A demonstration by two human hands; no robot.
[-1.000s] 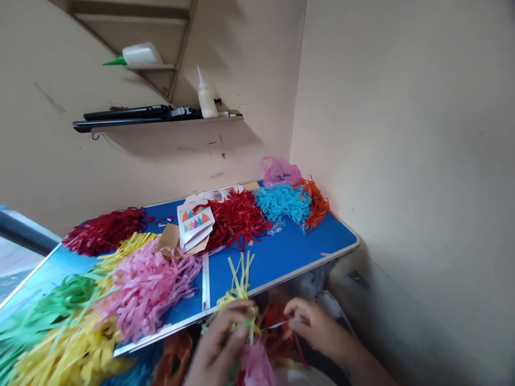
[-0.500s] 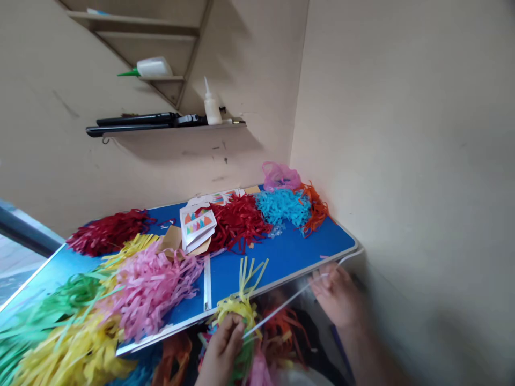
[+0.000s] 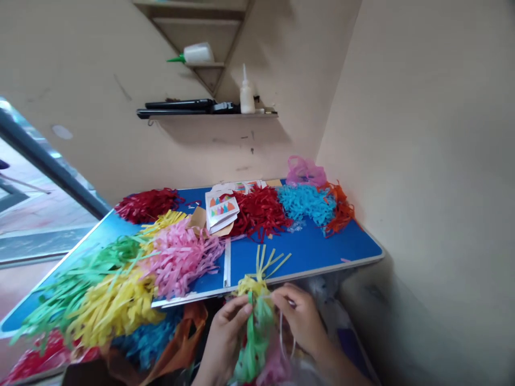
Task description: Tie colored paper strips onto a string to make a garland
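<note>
Pinched by the curled left hand [image 3: 226, 331], one green tassel [image 3: 259, 327] is being held beside the bent right hand [image 3: 301, 316], where one white cord [image 3: 281, 329] is being gripped, two red bundles [image 3: 261, 212] lying beyond.

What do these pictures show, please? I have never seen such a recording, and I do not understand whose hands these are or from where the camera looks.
There is no machine here: these are a person's bare hands. All the pictures come from one camera worn on the head, looking forward and down.

The left hand pinches the top of a bunch of green strips near the table's front edge. The right hand holds a thin white string, which hangs in a loop.

On the blue table lie heaps of cut strips in several colours, such as a pink heap and a light blue heap, with a printed card among them.
</note>
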